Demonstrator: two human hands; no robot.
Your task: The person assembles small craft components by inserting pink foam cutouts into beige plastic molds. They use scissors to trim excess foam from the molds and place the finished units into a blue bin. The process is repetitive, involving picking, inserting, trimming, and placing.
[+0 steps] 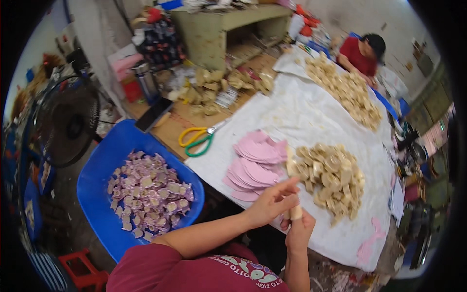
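While both hands meet at the lower middle of the frame, over the near edge of the white cloth (311, 112), they share one small beige piece (296, 212), a stubby block held roughly upright, its long axis running up and down in the picture. The right hand (299, 233) comes up from the lower edge and closes round the lower end of the piece, fingers curled and pressed against it. The left hand (273, 203) reaches in from the lower left, its fingers drawn together and laid across the top of the same piece, pinching it from above and to the left; whether a wrapper lies between the fingers cannot be told. So the piece sits between the two hands, above the right and just right of the left. Just up and to the right of the hands lies the heap of unwrapped beige pieces (331, 177). The fan of pink paper sheets (255, 165) lies just above the left hand, which is the nearer one to it. Further left, well apart from both hands, the blue tub (104, 160) holds purple-wrapped pieces (148, 194), and yellow-and-green scissors (195, 139) lie above it toward the middle.
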